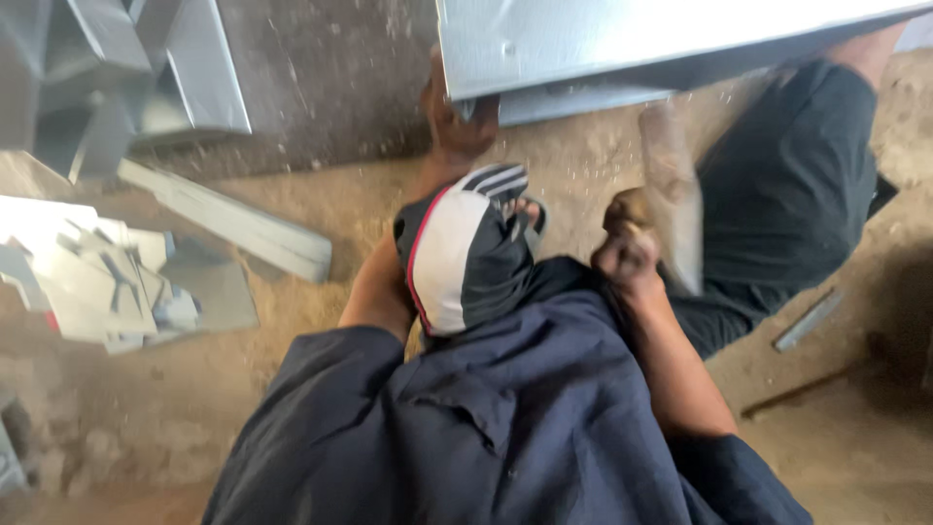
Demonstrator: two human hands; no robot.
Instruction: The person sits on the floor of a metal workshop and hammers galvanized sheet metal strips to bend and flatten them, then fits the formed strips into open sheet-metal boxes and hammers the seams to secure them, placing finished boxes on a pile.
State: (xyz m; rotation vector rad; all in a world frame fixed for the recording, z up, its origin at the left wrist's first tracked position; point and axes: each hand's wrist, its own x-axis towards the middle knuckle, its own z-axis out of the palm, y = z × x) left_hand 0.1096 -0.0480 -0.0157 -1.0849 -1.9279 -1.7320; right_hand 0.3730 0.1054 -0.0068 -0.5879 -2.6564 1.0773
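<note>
Galvanised sheet (622, 39) under left hand (457, 122).

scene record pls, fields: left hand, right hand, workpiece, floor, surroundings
left hand: left hand grips the lower edge of the sheet-metal piece
right hand: right hand closed on a blurred wooden mallet
workpiece: flat, grey, galvanised, at frame top
floor: sandy ground
surroundings: metal offcuts at left, folded strip, sandalled foot raised in the middle
</note>
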